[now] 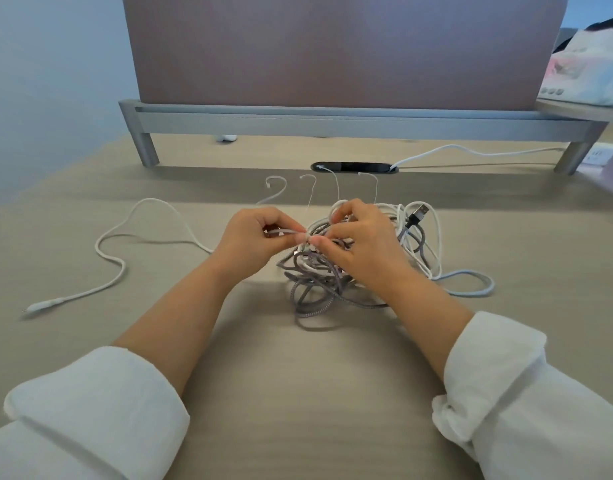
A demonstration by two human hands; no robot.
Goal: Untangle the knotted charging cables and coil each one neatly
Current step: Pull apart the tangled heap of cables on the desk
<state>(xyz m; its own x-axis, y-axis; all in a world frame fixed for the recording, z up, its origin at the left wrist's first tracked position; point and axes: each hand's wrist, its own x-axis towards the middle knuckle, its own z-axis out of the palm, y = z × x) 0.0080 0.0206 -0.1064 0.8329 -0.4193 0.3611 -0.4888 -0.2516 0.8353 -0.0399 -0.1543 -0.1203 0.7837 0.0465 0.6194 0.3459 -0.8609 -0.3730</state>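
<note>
A long white smooth-jacketed charging cable [115, 258] snakes in loose bends over the left part of the pale wood-grain table [298, 375], its slim plug end lying toward the left edge and its other end running behind the left hand [249, 242]. That hand's fingers [280, 225] are pinched on a short stretch of cable just left of the knot; the strand looks pale, though which cable it belongs to I cannot tell.

The knotted bundle of grey braided and white cables [332, 278] sits at the middle of the table, a little toward the far edge, below a black oval cable port [355, 167]. The right hand [360, 244] rests over the top of the bundle, its thumb and forefinger closed on a strand right next to the left hand's pinch. A dark USB plug with a metal tip [417, 213] sticks up from the bundle's right side, and a white loop [471, 282] trails out toward the right edge.

The step in hand seems to be working one strand free. It would go best by holding the pinch steady on the left and feeding slack through with the right, loosening loops rather than tugging, since the braided jacket looks rough and would likely bind under tension, while the smooth white one should slide. Following a free plug end back through each crossing would help.
</note>
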